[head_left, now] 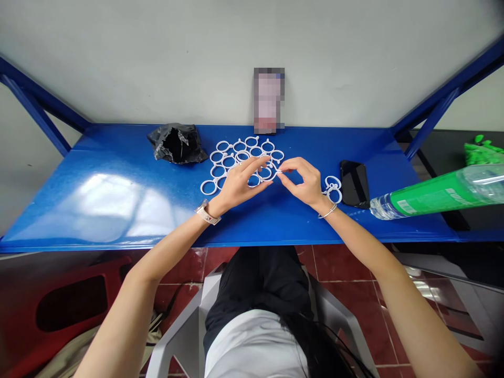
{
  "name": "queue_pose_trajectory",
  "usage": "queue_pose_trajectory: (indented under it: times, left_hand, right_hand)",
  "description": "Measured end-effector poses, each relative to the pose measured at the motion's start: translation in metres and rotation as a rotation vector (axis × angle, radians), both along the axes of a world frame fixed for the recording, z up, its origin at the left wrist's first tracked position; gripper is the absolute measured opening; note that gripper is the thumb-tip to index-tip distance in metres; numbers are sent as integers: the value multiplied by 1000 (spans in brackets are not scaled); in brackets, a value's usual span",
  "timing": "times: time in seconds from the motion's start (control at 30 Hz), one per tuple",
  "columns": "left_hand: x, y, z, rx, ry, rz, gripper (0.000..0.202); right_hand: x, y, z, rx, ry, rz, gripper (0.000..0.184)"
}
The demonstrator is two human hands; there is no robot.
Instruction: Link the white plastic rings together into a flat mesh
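Observation:
A mesh of linked white plastic rings point(236, 153) lies on the blue table point(118, 189). My left hand point(240, 184) rests on the mesh's near right part, fingers spread over the rings and pressing on them. My right hand point(301, 178) is pinched, thumb and forefinger closed on a white ring point(279, 170) at the mesh's right edge. The two hands nearly meet there. A few loose white rings point(333, 189) lie just right of my right wrist.
A crumpled black plastic bag point(177, 143) sits at the back left of the rings. A black phone point(353, 182) lies to the right. A clear bottle with a green label point(437, 194) lies at the right edge. A blurred upright object point(269, 100) leans on the wall.

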State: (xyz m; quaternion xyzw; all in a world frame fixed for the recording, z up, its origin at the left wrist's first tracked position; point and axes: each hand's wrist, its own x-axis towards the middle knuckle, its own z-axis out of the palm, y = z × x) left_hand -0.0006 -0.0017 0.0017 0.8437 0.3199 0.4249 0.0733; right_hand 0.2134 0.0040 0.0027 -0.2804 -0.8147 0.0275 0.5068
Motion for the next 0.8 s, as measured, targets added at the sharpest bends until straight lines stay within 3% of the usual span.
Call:
queue_pose_trajectory:
  times: [0.8]
  left_hand:
    - [-3,1,-1,-37,-5,-16,45]
  right_hand:
    - [0,0,-3,-69,-15,16,7]
